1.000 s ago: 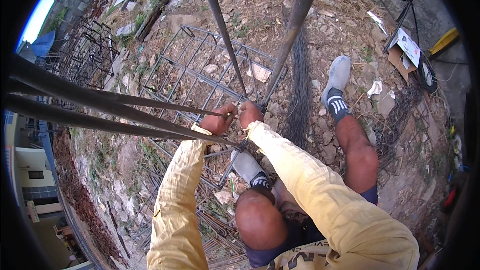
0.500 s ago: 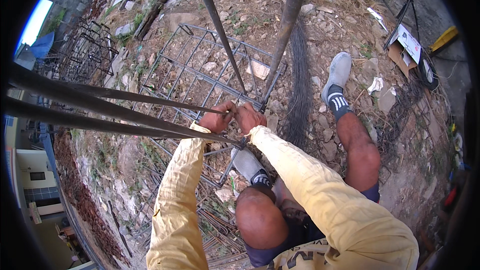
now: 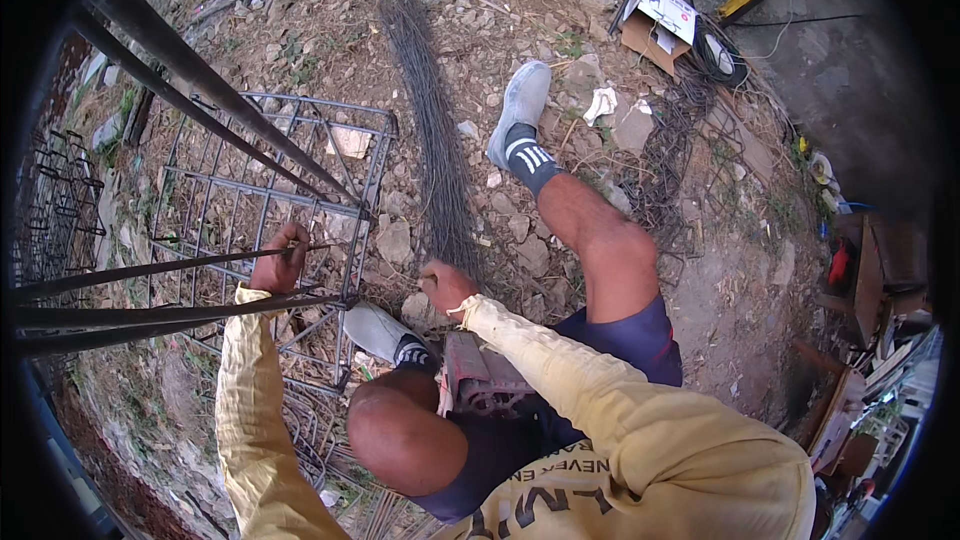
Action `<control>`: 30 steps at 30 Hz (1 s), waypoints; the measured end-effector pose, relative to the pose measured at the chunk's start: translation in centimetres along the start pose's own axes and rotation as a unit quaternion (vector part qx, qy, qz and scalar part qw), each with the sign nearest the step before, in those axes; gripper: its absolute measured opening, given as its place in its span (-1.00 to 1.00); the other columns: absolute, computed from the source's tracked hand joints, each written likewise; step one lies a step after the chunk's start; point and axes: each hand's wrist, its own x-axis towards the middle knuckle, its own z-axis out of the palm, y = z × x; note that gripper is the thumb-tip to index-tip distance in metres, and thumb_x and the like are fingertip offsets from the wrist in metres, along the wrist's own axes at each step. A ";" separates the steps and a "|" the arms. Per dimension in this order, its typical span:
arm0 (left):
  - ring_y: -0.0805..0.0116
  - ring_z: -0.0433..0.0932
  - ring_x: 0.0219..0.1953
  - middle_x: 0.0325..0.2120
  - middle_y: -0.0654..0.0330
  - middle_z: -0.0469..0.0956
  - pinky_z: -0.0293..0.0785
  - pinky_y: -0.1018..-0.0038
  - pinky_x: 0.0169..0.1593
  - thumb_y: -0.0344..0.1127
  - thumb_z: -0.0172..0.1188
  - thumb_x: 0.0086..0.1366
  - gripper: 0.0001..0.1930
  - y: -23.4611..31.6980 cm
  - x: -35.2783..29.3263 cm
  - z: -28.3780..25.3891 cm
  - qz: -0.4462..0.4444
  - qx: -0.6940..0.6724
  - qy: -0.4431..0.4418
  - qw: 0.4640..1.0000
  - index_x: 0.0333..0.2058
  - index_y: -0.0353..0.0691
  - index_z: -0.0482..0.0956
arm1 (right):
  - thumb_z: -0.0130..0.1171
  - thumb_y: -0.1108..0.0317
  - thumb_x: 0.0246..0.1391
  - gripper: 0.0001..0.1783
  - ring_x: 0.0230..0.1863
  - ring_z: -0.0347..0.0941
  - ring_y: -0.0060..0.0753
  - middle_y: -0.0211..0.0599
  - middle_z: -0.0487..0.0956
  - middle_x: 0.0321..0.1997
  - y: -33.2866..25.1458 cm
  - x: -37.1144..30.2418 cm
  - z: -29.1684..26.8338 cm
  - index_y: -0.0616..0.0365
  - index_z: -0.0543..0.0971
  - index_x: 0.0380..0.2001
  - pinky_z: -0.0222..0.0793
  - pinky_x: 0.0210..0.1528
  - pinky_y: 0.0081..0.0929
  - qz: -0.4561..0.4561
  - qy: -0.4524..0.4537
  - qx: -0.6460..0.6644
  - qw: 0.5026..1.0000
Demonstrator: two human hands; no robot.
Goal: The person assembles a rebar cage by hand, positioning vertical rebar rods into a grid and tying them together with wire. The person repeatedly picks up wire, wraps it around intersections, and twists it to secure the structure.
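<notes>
My left hand point(image 3: 281, 260) grips a long steel rebar point(image 3: 150, 270) where it meets the upright rebar cage point(image 3: 260, 190). Apart from the cage, my right hand point(image 3: 445, 285) hovers low over the stony ground beside a bundle of thin tie wires point(image 3: 430, 130), fingers curled; whether it holds a wire is unclear. I sit on a red brick point(image 3: 480, 375) with both knees up. Several long rebars point(image 3: 200, 90) run from the left rim to the cage's corner.
More rebar cages point(image 3: 60, 200) stand at the far left. Loose stones cover the dirt. A cardboard box point(image 3: 655, 25), a coil of wire point(image 3: 715, 55) and tangled wire point(image 3: 680, 140) lie at the upper right, and wooden clutter point(image 3: 860, 280) sits at the right.
My head has turned right, shifting the whole view. My right hand has left the cage joint and dropped to the ground near the tie wires. My left hand stays on the rebar.
</notes>
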 end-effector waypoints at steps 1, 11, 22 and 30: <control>0.62 0.30 -0.54 -0.52 0.33 0.37 0.25 0.59 -0.48 -0.47 0.00 0.34 -0.97 0.5 0.2 0.1 -0.004 0.004 -0.004 1.000 -0.27 -0.18 0.40 | 0.13 0.24 0.11 -0.67 -0.16 0.55 0.07 0.03 0.61 -0.24 2.2 -1.9 -1.3 0.26 0.55 -0.15 0.43 -0.05 -0.18 0.049 -0.007 -0.041 0.998; 0.55 0.27 -0.46 -0.51 0.30 0.33 0.26 0.55 -0.39 -0.45 -0.01 0.36 -0.96 -1.4 -0.6 -0.4 0.026 0.013 0.004 1.000 -0.32 -0.22 0.38 | 0.03 0.35 0.30 -0.78 -0.42 0.51 -0.63 -0.33 0.61 -0.36 -9.8 -12.5 -29.3 0.28 0.53 -0.13 0.47 -0.34 -0.61 -0.120 0.178 0.344 0.914; 0.55 0.29 -0.39 -0.47 0.30 0.37 0.33 0.56 -0.23 -0.48 -0.06 0.38 -0.93 -1.9 0.4 1.5 -0.009 -0.080 0.001 0.997 -0.33 -0.23 0.36 | 0.26 0.17 0.08 -0.62 -0.55 0.45 -0.54 -0.37 0.54 -0.48 32.3 -8.8 -31.0 0.20 0.54 -0.13 0.33 -0.60 -0.49 0.278 0.167 -0.067 0.943; 0.53 0.37 -0.39 -0.45 0.25 0.44 0.36 0.54 -0.29 -0.46 0.00 0.36 -0.96 0.1 -1.4 -1.1 0.005 0.069 0.004 0.998 -0.31 -0.24 0.42 | 0.21 0.27 0.09 -0.66 -0.61 0.46 -0.56 -0.36 0.56 -0.49 22.7 -7.0 -23.0 0.23 0.54 -0.11 0.26 -0.69 -0.56 0.289 0.030 0.085 0.953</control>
